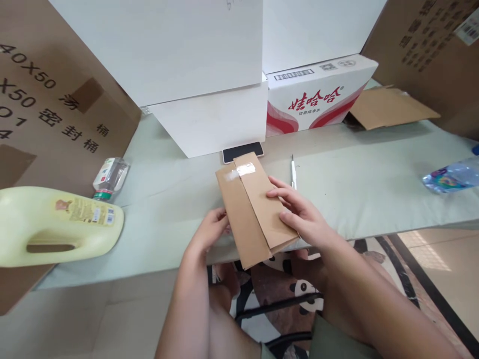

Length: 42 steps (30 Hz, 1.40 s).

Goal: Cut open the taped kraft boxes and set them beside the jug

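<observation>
Small brown cardboard box (267, 209) with a lengthwise seam is what I have between both bare hands, tilted across the near edge of the green cloth-covered desk (160, 199), with its near end reaching out past that edge. I read the step in hand as steadying and handling the box, with its seamed face turned up into my view. At the far end, a shiny strip of clear tape (246, 169) bridges the seam; towards the near right corner the cardboard gapes a little. My left hand (211, 227) is clamped on the left side, its fingertips partly hidden, while my right hand (305, 217) grips the right side with fingers spread over the edge and top face. As I judge it, any next move calls for even pressure from both sides, since squeezing harder could bow the panels or widen that gap, and for minding the overhang. The slim white tool with a thin dark tip (293, 172) lies just beyond the right hand, so I would swing clear of it, and of the flat black-faced device (243, 152) beside the box's far end.
</observation>
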### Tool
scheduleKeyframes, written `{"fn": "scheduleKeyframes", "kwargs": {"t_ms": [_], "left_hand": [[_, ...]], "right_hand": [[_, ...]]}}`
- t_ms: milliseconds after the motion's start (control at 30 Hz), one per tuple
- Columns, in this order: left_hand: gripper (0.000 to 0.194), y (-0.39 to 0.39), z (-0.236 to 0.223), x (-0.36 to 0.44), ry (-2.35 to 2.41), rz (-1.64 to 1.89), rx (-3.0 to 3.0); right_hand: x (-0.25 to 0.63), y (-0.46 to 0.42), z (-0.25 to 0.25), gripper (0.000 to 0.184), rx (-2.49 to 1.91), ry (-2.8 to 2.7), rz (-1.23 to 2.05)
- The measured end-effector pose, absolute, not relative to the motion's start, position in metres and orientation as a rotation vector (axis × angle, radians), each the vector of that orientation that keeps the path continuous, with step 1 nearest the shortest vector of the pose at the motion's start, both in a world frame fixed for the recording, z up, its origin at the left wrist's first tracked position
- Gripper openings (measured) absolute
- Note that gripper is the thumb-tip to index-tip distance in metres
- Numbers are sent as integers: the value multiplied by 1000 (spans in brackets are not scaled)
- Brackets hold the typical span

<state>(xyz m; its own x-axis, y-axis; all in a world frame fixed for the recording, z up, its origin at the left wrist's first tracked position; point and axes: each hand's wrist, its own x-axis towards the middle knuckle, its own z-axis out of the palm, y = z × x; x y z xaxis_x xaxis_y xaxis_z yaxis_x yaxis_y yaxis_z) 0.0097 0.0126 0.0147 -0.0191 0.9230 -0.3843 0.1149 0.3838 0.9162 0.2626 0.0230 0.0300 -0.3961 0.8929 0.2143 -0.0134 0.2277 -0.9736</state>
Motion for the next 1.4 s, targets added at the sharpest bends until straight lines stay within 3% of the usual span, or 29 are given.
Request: {"fn": "scheduleKeyframes", "kwargs": {"t_ms": [267,467,733,1400], "left_hand": [[38,25,15,-9,1173,1621,393],[34,22,14,-15,1074,1627,403],[47,22,11,-17,1032,1640,423],[38,19,9,-18,1043,1661,397]], "right_hand": [[274,29,13,28,-958,-1450,1373],[274,31,6,29,-964,-1400,1355],[269,29,3,28,-949,-1390,1345],[268,27,0,30,-971,-1366,1344]]}}
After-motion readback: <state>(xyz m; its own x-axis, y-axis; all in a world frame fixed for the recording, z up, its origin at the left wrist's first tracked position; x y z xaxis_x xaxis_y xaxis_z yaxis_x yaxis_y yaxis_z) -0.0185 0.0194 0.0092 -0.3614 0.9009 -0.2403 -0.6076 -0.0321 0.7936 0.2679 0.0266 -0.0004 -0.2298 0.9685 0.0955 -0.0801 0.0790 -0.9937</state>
